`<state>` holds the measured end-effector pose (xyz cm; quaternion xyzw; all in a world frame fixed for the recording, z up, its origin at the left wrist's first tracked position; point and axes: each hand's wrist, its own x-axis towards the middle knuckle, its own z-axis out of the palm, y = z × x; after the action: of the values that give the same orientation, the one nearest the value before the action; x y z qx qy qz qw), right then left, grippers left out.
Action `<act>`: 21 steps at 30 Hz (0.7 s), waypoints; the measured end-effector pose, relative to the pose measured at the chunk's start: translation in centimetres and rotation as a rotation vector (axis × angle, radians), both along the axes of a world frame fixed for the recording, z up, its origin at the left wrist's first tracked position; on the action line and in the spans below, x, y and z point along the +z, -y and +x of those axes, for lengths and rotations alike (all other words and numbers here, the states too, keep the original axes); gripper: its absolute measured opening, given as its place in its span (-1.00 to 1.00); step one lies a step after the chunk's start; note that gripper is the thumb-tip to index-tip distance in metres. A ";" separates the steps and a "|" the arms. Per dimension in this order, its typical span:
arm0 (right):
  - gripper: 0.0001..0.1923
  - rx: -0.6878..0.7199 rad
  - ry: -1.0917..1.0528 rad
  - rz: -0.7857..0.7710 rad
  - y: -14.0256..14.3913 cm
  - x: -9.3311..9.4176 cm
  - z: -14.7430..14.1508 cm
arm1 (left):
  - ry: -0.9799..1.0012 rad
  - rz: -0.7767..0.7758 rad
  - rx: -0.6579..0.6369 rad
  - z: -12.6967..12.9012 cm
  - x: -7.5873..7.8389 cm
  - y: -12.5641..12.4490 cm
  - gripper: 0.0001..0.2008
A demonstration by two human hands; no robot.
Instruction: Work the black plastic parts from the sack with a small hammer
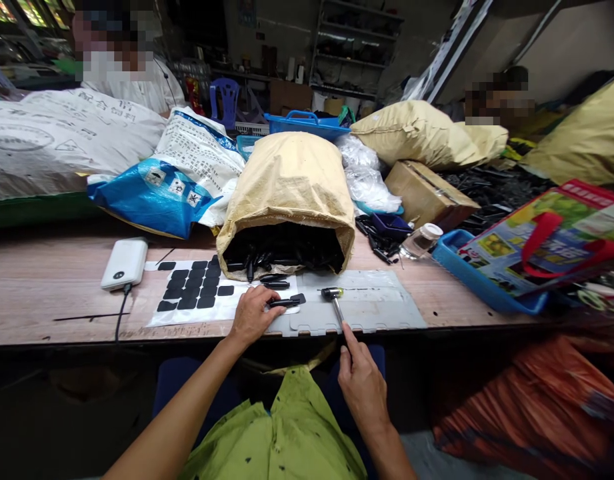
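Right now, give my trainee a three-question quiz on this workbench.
1. True or false: the right hand holds a small hammer by its handle.
2. What does the left hand grip: (a) a black plastic piece, (b) the white power bank, (c) the jar?
3. Fill in: the open tan sack is full of ____ parts.

Key: 1 true; 2 a; 3 black.
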<state>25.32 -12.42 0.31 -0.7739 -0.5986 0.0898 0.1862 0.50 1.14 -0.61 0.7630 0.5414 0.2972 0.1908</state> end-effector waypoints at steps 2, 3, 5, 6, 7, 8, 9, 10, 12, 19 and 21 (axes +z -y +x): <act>-0.44 -0.010 -0.027 -0.003 -0.1 -0.1 0.1 | 0.010 -0.007 -0.010 -0.2 -0.3 -0.3 -0.83; -0.44 -0.010 -0.053 0.003 -0.1 -0.2 0.2 | 0.015 -0.011 -0.013 -0.3 -0.4 -0.4 -0.83; -0.45 0.012 -0.142 0.037 -0.3 -0.2 0.5 | 0.024 -0.025 -0.018 -0.4 -0.5 -0.4 -0.82; -0.46 0.027 -0.200 0.062 -0.4 -0.2 0.7 | 0.026 -0.032 -0.017 -0.4 -0.4 -0.4 -0.82; -0.46 0.036 -0.261 0.088 -0.4 -0.1 0.8 | 0.027 -0.039 -0.016 -0.4 -0.3 -0.3 -0.82; -0.46 0.035 -0.320 0.110 -0.4 0.1 0.9 | 0.026 -0.044 -0.015 -0.4 -0.3 -0.3 -0.83; -0.45 0.027 -0.375 0.124 -0.3 0.3 0.9 | 0.025 -0.048 -0.015 -0.4 -0.2 -0.3 -0.83; -0.44 0.015 -0.425 0.128 -0.3 0.5 0.8 | 0.024 -0.052 -0.015 -0.4 -0.1 -0.3 -0.83; -0.39 0.016 -0.534 0.110 0.0 1.0 0.3 | 0.023 -0.061 -0.015 -0.3 0.0 -0.3 -0.83; -0.39 0.227 -0.848 -0.081 0.9 1.9 -3.1 | 0.027 -0.081 -0.006 -0.3 0.1 -0.3 -0.84; -0.40 0.280 -0.818 -0.095 1.0 2.3 -3.9 | 0.025 -0.074 -0.004 -0.3 0.1 -0.2 -0.86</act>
<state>21.44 -13.44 2.60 -0.5937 -0.5699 0.4408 0.3584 0.24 1.36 -0.54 0.7527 0.5481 0.2862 0.2262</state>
